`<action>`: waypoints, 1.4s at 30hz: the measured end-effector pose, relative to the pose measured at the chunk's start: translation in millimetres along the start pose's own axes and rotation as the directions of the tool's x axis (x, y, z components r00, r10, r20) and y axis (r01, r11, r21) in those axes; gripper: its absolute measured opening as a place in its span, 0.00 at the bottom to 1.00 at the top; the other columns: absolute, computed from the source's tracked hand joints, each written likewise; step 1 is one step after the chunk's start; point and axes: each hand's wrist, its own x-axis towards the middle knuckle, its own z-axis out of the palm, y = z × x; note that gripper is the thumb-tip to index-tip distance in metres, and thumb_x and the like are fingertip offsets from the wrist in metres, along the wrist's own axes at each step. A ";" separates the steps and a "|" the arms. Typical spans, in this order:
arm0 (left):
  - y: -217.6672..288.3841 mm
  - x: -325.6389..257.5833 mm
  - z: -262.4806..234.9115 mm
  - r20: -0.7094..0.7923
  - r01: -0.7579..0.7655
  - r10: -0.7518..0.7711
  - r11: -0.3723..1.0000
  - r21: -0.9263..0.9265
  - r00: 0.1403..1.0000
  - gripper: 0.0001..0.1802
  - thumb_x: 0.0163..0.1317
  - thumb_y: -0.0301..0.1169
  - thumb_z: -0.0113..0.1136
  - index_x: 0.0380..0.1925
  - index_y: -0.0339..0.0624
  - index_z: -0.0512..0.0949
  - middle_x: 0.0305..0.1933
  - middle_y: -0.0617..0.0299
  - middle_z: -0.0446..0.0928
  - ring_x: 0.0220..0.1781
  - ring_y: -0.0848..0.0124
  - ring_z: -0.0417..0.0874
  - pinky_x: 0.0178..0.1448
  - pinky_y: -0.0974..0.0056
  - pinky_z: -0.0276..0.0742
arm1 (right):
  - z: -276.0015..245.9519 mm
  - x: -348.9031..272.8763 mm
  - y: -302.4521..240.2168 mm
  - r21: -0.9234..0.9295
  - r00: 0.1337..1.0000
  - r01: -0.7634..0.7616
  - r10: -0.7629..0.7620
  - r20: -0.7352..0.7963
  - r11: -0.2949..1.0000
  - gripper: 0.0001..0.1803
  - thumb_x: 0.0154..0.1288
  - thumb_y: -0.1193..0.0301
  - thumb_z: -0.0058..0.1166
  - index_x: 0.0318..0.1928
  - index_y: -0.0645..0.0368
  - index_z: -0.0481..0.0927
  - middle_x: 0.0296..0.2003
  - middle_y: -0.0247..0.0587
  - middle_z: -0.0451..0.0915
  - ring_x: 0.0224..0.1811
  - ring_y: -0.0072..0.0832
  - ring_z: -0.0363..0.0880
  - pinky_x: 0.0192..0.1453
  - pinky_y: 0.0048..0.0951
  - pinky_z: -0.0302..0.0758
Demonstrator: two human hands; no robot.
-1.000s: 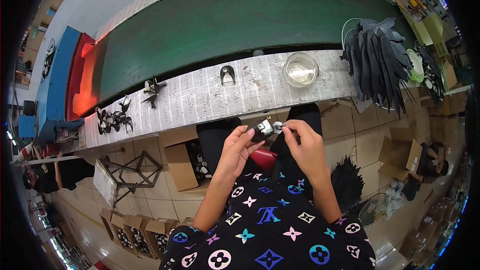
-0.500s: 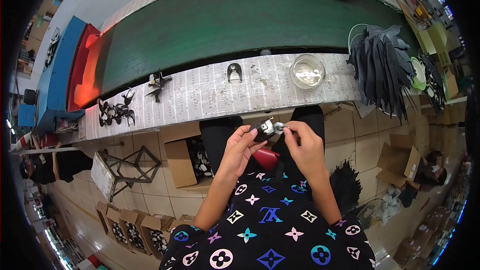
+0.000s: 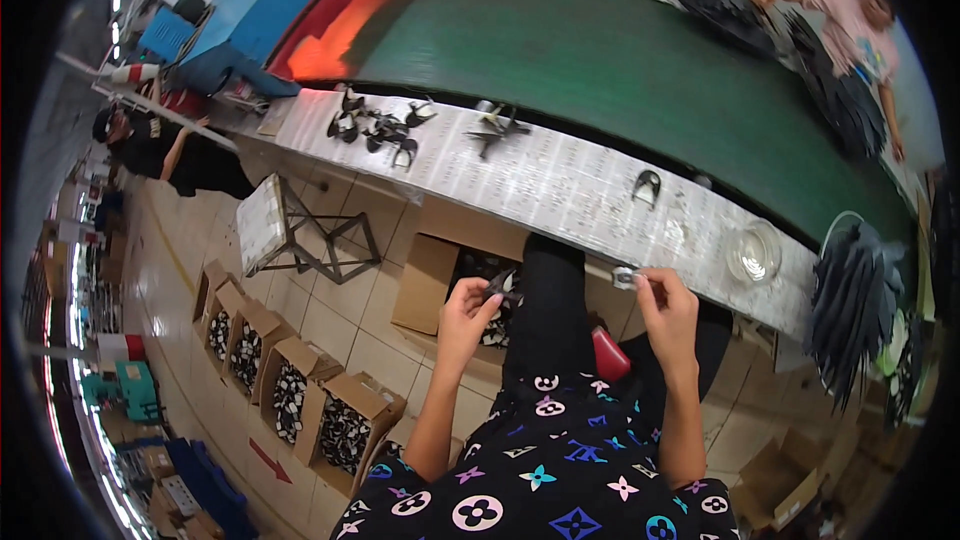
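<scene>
My hands are apart in front of my lap. My left hand (image 3: 470, 315), fingers closed, pinches a small dark curved piece (image 3: 505, 285) above an open carton (image 3: 425, 285) of similar black and white parts. My right hand (image 3: 668, 302) holds a small whitish-grey piece (image 3: 625, 278) between thumb and fingers, close to the bench edge; its exact kind is too small to tell. On the bench (image 3: 560, 175) stands a black curved part with a white inside (image 3: 647, 188). A clear round bowl (image 3: 752, 252) is to its right.
A green conveyor belt (image 3: 560, 50) runs behind the bench, with a blue machine (image 3: 265, 15) glowing orange at its left end. Black curved parts (image 3: 375, 128) cluster on the bench. Dark strips (image 3: 860, 290) hang at right. Filled cartons (image 3: 345, 430) and a stool (image 3: 265, 225) stand left. Another person (image 3: 850, 25) works across the belt.
My hands were together on a black and white piece; now they are apart, each with a piece. The left went toward the carton. The view has swung left.
</scene>
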 end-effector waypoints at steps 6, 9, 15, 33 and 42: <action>-17.8 25.2 -92.3 -0.127 -0.154 0.344 0.682 0.715 0.930 0.25 0.56 0.38 0.67 0.49 0.33 0.74 0.50 0.45 0.77 0.54 0.47 0.76 0.60 0.55 0.71 | 91.8 96.2 -31.6 0.149 0.952 0.242 -0.264 0.152 0.959 0.06 0.66 0.73 0.57 0.36 0.65 0.78 0.21 0.31 0.76 0.22 0.13 0.69 0.26 0.18 0.64; 3.4 98.7 -142.2 -0.231 -0.232 0.429 0.784 0.576 0.873 0.23 0.57 0.36 0.66 0.48 0.33 0.75 0.50 0.48 0.77 0.53 0.55 0.78 0.57 0.58 0.73 | 142.0 142.4 -6.1 0.384 0.937 0.158 -0.261 0.232 0.910 0.08 0.67 0.70 0.54 0.34 0.63 0.77 0.22 0.33 0.76 0.20 0.17 0.71 0.25 0.20 0.66; 36.2 253.4 -256.6 -0.376 -0.187 0.557 0.707 0.682 0.741 0.39 0.55 0.46 0.67 0.60 0.32 0.66 0.61 0.41 0.67 0.63 0.51 0.68 0.66 0.54 0.63 | 214.8 164.1 56.7 0.650 0.988 -0.134 0.053 0.143 0.748 0.09 0.71 0.70 0.49 0.31 0.59 0.72 0.19 0.29 0.70 0.18 0.15 0.66 0.23 0.18 0.62; 45.3 440.7 -284.9 -0.336 -0.385 0.413 0.911 0.151 0.846 0.13 0.63 0.33 0.61 0.33 0.30 0.82 0.33 0.63 0.82 0.36 0.77 0.79 0.45 0.72 0.72 | 216.3 170.9 59.2 0.648 0.969 -0.241 0.139 0.205 0.723 0.08 0.71 0.72 0.47 0.32 0.60 0.70 0.21 0.29 0.70 0.20 0.14 0.64 0.24 0.18 0.61; 47.7 453.5 -274.7 -0.445 -0.472 0.430 0.882 0.018 0.786 0.19 0.66 0.39 0.50 0.46 0.33 0.79 0.50 0.57 0.79 0.51 0.69 0.77 0.55 0.64 0.70 | 213.1 168.7 55.0 0.618 0.964 -0.252 0.136 0.230 0.744 0.08 0.71 0.71 0.47 0.32 0.60 0.70 0.21 0.30 0.71 0.20 0.14 0.65 0.25 0.18 0.62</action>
